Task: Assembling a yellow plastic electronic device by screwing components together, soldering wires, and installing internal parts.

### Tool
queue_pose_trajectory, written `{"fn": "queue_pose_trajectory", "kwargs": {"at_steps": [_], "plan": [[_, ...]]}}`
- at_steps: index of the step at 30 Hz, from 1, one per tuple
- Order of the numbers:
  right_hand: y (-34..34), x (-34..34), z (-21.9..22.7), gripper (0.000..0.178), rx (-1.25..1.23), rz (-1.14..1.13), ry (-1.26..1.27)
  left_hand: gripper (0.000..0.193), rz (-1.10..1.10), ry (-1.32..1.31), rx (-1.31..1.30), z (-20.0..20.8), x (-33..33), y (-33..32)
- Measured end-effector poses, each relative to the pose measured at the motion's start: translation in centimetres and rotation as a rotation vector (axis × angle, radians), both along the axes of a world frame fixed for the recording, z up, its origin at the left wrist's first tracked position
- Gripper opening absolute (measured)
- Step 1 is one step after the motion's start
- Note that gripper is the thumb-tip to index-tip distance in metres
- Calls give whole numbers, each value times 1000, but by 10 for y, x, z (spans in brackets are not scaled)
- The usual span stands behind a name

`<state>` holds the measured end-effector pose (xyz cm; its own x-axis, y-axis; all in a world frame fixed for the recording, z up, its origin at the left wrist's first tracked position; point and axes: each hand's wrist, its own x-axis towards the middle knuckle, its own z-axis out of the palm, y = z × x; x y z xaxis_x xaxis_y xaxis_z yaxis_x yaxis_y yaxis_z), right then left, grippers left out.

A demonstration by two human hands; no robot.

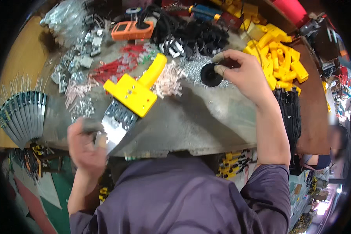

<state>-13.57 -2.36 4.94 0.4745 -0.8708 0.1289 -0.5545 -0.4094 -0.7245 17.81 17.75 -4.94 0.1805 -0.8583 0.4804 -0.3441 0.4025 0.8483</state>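
My left hand [87, 147], slightly blurred, pinches the end of a shiny metal plate [115, 132]. This plate, perforated with rows of holes, joins a yellow plastic housing [129, 93] with a curved handle, and the whole tool is tilted above the bench. My right hand [241, 74] grips a round black disc-shaped part [211, 75] between thumb and fingers, over a heap of small silver pins [193, 70]. Pale pink small parts [171, 80] lie behind the yellow housing. Finger covers show on some of my fingertips.
An orange handheld meter [132, 30] lies at the back beside black parts [191, 33]. Yellow plastic housings [279, 54] pile up at the right, above black cables [288, 113]. Red-wired parts [115, 68] and metal brackets [85, 60] lie left of centre. Fanned circuit strips [25, 113] stand far left.
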Motion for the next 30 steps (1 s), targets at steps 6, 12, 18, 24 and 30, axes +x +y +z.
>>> {"fn": "queue_pose_trajectory", "kwargs": {"at_steps": [6,12,18,24,30], "plan": [[55,41,5,20,-156,285,-79,46,-358,576,373,47,-78,-41],[68,63,-6,18,50,358,-219,44,-359,799,294,36,-75,-43],[80,76,-51,39,356,530,-630,40,-418,1013,387,33,-58,-39],[48,83,-54,42,484,426,-578,56,96,-587,93,18,-21,-20],[27,105,-56,33,507,298,-508,49,91,-683,321,-4,-15,-16]]}}
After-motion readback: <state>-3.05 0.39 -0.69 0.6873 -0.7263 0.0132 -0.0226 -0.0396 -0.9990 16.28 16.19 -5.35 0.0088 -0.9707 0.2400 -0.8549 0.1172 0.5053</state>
